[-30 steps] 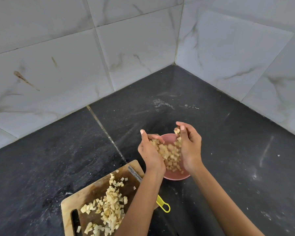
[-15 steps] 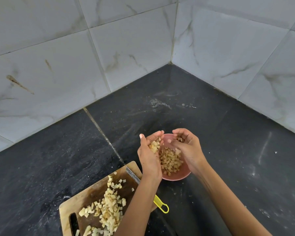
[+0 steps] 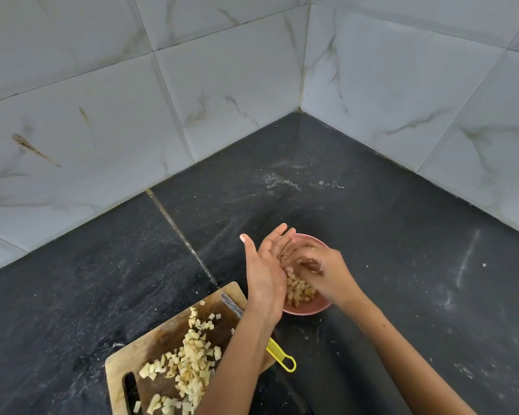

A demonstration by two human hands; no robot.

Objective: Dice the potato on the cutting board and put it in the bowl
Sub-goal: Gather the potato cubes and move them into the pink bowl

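Nearby, knife (half hidden) crosses cutting board.

No text, label, brand, number or sign can be read anywhere in this view
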